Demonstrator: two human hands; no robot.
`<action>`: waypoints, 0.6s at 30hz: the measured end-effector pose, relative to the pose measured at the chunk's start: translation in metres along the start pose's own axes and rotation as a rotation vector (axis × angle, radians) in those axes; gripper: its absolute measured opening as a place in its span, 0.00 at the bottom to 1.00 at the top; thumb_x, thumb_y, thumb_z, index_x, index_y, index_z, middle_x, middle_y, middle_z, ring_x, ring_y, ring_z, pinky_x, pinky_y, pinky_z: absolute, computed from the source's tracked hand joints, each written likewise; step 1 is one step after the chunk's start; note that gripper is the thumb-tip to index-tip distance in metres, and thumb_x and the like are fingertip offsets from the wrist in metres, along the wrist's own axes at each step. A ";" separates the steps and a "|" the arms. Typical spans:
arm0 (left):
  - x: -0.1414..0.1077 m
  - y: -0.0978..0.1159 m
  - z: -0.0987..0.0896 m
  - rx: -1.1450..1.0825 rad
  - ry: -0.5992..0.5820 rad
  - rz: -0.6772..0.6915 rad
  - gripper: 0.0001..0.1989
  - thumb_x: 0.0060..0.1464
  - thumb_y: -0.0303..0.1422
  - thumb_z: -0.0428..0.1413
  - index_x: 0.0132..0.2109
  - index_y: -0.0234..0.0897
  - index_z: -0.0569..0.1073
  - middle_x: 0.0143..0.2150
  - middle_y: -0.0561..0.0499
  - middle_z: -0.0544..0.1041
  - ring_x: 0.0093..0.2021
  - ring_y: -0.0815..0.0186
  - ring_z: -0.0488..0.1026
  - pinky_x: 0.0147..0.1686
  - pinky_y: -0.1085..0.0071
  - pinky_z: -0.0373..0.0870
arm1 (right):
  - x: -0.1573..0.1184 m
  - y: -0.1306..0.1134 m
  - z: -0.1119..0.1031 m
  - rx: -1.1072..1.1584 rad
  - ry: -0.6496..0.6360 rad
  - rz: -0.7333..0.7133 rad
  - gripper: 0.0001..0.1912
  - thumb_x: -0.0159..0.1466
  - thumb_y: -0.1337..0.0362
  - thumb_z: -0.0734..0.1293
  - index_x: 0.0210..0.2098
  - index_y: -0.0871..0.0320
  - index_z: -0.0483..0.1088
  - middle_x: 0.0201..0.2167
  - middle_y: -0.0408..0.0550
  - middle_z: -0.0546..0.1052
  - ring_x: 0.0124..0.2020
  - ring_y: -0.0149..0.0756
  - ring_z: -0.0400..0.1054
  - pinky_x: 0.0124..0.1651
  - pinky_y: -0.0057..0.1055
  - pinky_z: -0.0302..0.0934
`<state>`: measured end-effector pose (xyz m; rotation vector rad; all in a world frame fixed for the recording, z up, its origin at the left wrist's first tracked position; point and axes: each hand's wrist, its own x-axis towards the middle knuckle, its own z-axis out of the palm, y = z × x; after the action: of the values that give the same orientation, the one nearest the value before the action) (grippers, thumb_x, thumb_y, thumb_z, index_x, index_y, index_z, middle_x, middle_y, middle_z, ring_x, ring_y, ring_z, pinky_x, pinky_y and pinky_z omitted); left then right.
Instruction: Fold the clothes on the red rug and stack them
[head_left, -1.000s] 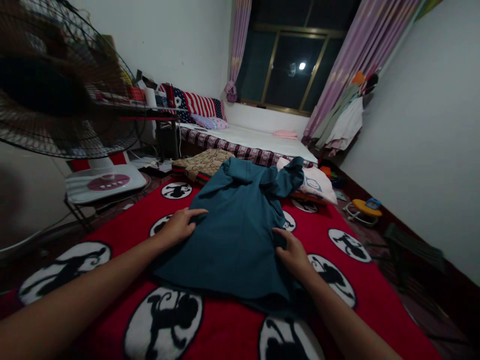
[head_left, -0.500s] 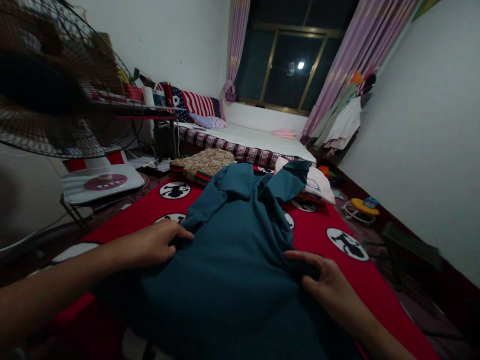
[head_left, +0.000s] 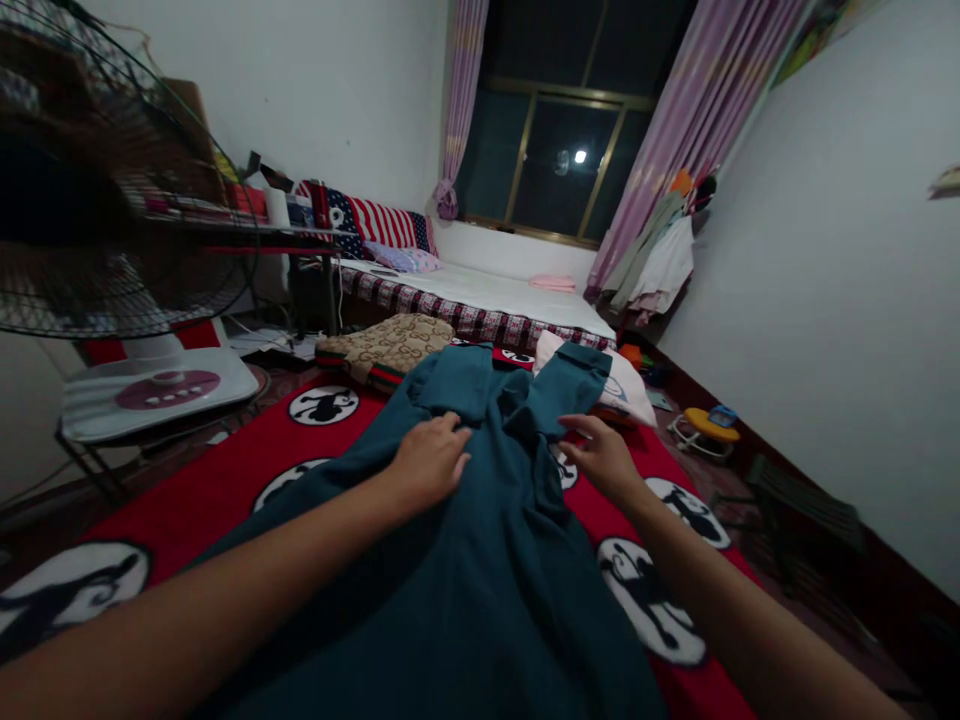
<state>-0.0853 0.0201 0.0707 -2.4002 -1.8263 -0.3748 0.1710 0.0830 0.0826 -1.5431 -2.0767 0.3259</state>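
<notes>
A long teal garment with sleeves [head_left: 450,560] lies spread over a red blanket [head_left: 739,665] with white circles and black figures. Its left sleeve [head_left: 459,380] is folded inward across the top. The right sleeve [head_left: 566,390] points up and outward. My left hand [head_left: 431,462] is over the garment just below the folded left sleeve, thumb and fingers apart. Beside the lower edge of the right sleeve is my right hand [head_left: 604,458], its thumb and forefinger parted. Whether its fingertips touch the cloth is hard to tell.
A patterned brown cushion [head_left: 394,345] and a pale pink pillow [head_left: 630,385] lie at the blanket's far end. An electric fan [head_left: 161,375] stands close on the left. On the right are a yellow stool [head_left: 709,428] and a dark folding chair [head_left: 806,505].
Both hands have let go of the garment's sides and moved forward toward its sleeves. My left hand has also moved inward. The cloth now lies flatter, and the view has shifted slightly.
</notes>
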 end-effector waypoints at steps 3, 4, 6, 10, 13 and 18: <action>0.013 0.005 0.052 -0.141 -0.065 -0.033 0.27 0.61 0.40 0.48 0.64 0.36 0.61 0.65 0.37 0.61 0.63 0.52 0.62 0.60 0.57 0.58 | 0.045 0.014 0.016 -0.402 0.108 -0.099 0.37 0.56 0.73 0.63 0.64 0.50 0.57 0.66 0.51 0.56 0.43 0.42 0.72 0.42 0.35 0.66; 0.013 0.003 0.065 -0.156 -0.061 -0.037 0.27 0.62 0.42 0.47 0.65 0.38 0.59 0.66 0.38 0.58 0.65 0.51 0.57 0.62 0.54 0.54 | 0.056 0.018 0.020 -0.508 0.065 -0.135 0.40 0.57 0.73 0.62 0.66 0.47 0.52 0.69 0.50 0.49 0.44 0.43 0.72 0.41 0.35 0.66; 0.012 0.000 0.083 -0.167 -0.035 -0.031 0.26 0.64 0.43 0.44 0.66 0.43 0.59 0.68 0.40 0.55 0.68 0.51 0.51 0.64 0.51 0.48 | 0.072 0.024 0.025 -0.639 -0.064 -0.221 0.41 0.60 0.70 0.61 0.68 0.44 0.43 0.70 0.51 0.44 0.46 0.44 0.72 0.40 0.35 0.66; 0.009 -0.005 0.090 -0.180 -0.013 -0.011 0.24 0.64 0.44 0.43 0.65 0.48 0.60 0.69 0.43 0.53 0.68 0.52 0.50 0.65 0.51 0.47 | 0.086 0.029 0.028 -0.748 -0.312 -0.331 0.31 0.66 0.66 0.57 0.68 0.51 0.46 0.57 0.55 0.69 0.50 0.42 0.70 0.44 0.32 0.63; 0.009 -0.004 0.089 -0.189 -0.010 -0.004 0.24 0.63 0.45 0.43 0.65 0.49 0.60 0.70 0.43 0.53 0.69 0.52 0.49 0.65 0.51 0.46 | 0.084 0.026 0.020 -0.840 -0.378 -0.308 0.21 0.66 0.66 0.57 0.59 0.57 0.62 0.42 0.56 0.78 0.45 0.44 0.72 0.43 0.34 0.63; 0.009 -0.004 0.092 -0.209 -0.002 0.029 0.23 0.64 0.45 0.43 0.63 0.52 0.62 0.70 0.45 0.52 0.69 0.50 0.47 0.65 0.48 0.44 | 0.066 0.028 -0.015 -0.987 -0.207 -0.061 0.16 0.65 0.67 0.57 0.49 0.63 0.70 0.37 0.63 0.78 0.43 0.52 0.73 0.41 0.41 0.64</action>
<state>-0.0748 0.0510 -0.0157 -2.5574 -1.8349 -0.5875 0.1881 0.1528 0.0989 -1.9980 -2.6145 -0.7070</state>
